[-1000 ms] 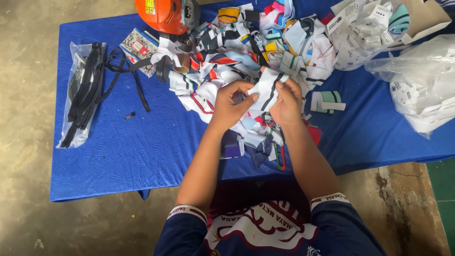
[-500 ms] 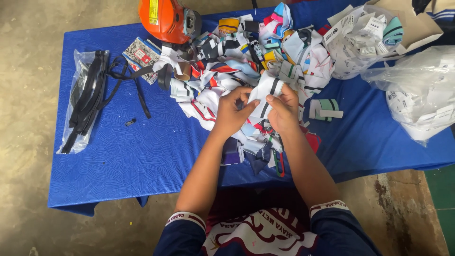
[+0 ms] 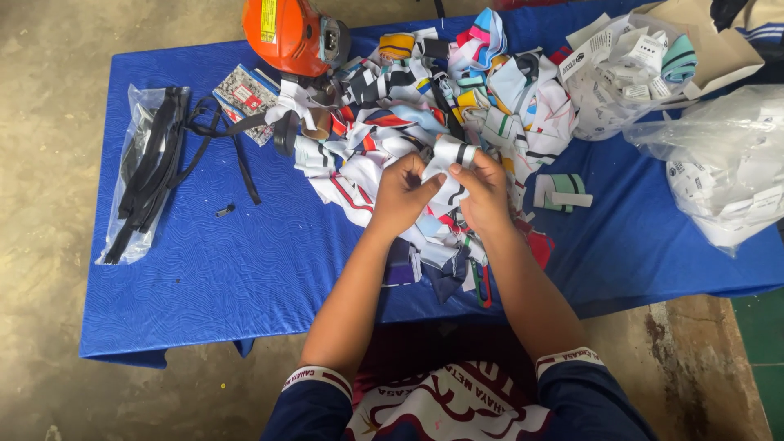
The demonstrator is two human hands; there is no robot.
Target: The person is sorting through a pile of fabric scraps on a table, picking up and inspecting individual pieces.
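your left hand and right hand both pinch one white cloth strip; it looks soft, light and floppy, so grip its edges.

White fabric strip w/ black stripes, crumpled, held upright above the multicolour scrap pile on table.

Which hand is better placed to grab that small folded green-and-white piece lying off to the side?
Right hand: the folded green-and-white piece lies just beside it on the blue table; the left hand sits farther away.
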